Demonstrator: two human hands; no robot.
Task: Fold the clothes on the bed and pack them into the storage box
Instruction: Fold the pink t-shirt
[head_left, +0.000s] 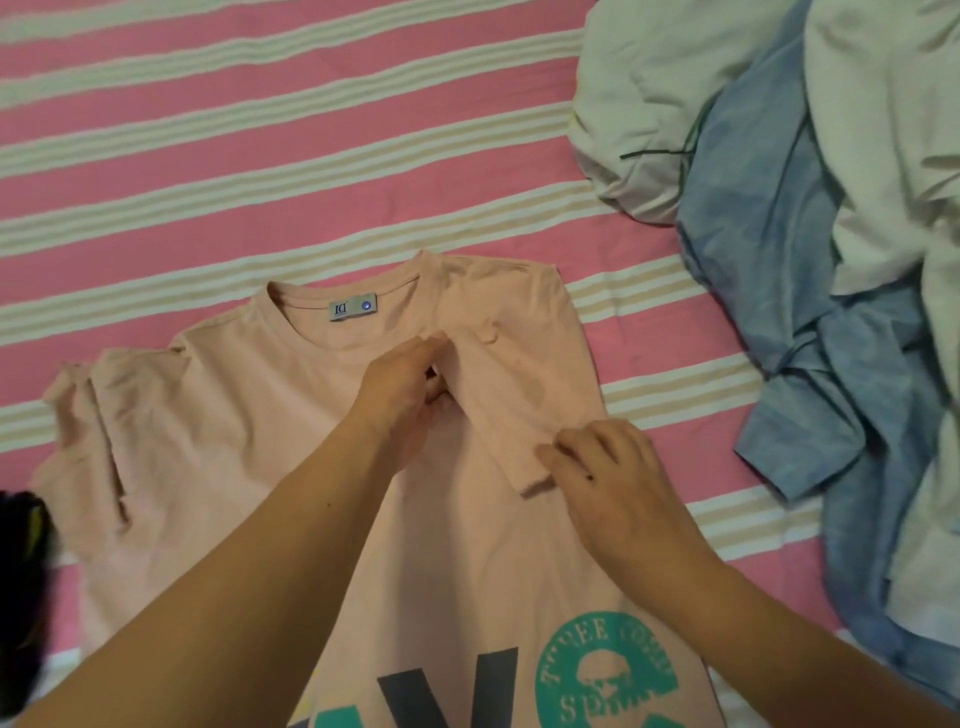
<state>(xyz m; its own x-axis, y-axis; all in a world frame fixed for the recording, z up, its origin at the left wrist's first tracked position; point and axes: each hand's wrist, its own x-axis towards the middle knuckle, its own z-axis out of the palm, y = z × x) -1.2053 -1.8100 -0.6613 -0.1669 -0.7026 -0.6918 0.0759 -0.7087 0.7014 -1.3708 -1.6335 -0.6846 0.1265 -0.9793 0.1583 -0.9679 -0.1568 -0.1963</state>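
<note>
Garments counted: one pink T-shirt (291, 447) is spread flat on the bed; at least three more lie heaped at the right, a white garment (644, 98), a blue shirt (810, 322) and another white garment (893, 156).
T-shirt details: a neck label (353, 308) is seen inside the collar; a teal round print (608, 675) and dark letters are seen near the lower edge.
Right sleeve (519, 395): it is folded inward across the chest.
Left hand (402, 384): the fingers are pinched on the folded sleeve's upper edge.
Right hand (613, 483): the fingers are curled, and the sleeve's cuff is gripped at the fingertips.
Bed sheet (260, 156): pink with pale stripes.
Storage box: none is seen.
Dark object (21, 597): at the left edge, not identifiable.
</note>
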